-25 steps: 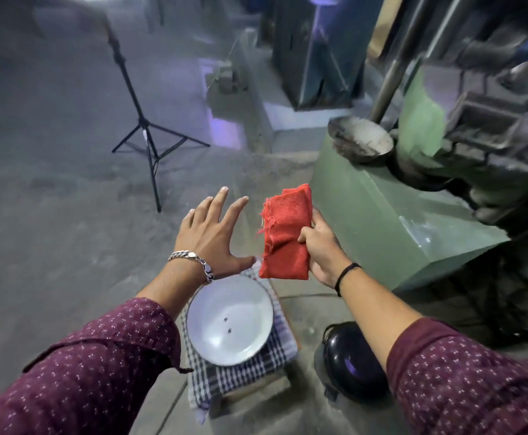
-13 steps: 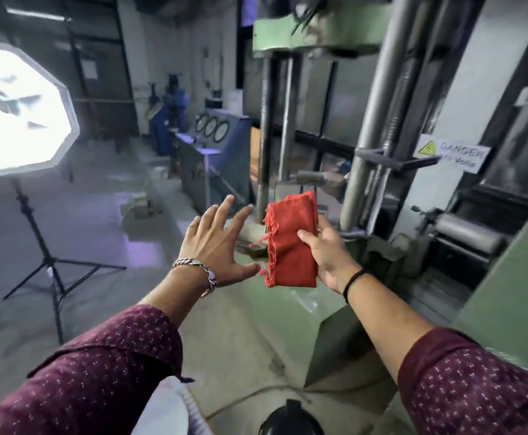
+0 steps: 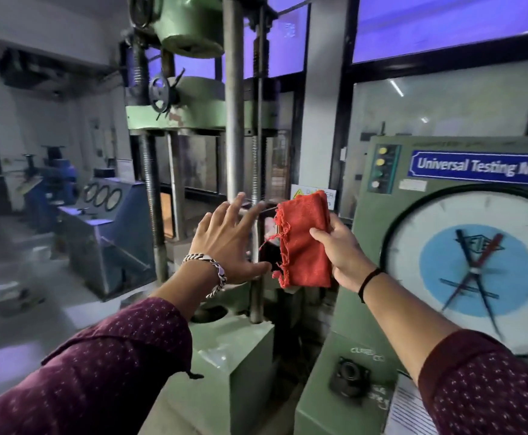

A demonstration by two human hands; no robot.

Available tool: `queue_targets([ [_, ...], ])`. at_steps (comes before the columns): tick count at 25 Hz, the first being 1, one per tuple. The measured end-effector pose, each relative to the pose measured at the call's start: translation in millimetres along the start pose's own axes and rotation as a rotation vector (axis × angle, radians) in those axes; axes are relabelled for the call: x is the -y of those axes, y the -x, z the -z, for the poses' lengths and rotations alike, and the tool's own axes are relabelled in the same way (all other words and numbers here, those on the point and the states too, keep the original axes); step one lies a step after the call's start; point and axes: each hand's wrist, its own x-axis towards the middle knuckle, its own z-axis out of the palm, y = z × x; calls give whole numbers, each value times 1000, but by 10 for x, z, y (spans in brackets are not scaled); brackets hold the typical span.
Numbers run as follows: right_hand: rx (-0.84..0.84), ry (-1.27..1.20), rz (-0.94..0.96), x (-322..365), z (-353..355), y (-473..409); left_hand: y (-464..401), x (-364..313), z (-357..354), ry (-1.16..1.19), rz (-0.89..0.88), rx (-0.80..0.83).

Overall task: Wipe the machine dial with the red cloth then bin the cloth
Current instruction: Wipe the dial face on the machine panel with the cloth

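Observation:
My right hand [image 3: 342, 254] grips a folded red cloth [image 3: 303, 243] by its right edge, held up at chest height. To its left my left hand [image 3: 228, 243] is raised with fingers spread, holding nothing, a short gap from the cloth's frayed edge. The machine dial [image 3: 476, 271], a large round white face with a blue centre and red and black pointers, sits on the green console at the right, just beyond my right wrist. The cloth is apart from the dial. No bin shows in this view.
The green console [image 3: 372, 246] carries a blue "Universal Testing Machine" plate [image 3: 479, 167] and several indicator lights. A green press frame with steel columns [image 3: 234, 120] stands straight ahead on a green base [image 3: 237, 356]. A blue machine with three gauges [image 3: 105, 215] is at the left.
The view has swung up from the floor and to the right, bringing the console and its dial into sight. Both hands keep the same pose, the cloth still in my right hand.

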Motion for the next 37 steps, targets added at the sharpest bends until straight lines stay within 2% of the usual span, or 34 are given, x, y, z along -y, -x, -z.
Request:
queue_targets([
  [10, -271, 89, 28, 604, 2513, 597, -684, -2263, -371, 112, -253, 6],
  [18, -455, 123, 17, 643, 4006, 1054, -875, -3580, -661, 178, -350, 35],
  [23, -558, 145, 8, 499, 4552, 1032, -1126, -3932, -943, 211, -386, 59],
  [29, -652, 276, 18, 224, 4977, 694, -1584, -4046, -1472, 250, -406, 75],
  [33, -766, 505, 62, 57, 5102, 315, -1992, -4001, -1935, 282, -433, 90],
  [37, -1022, 834, 200, 75, 5219, -200, -2421, -3888, -2406, 314, -452, 105],
])
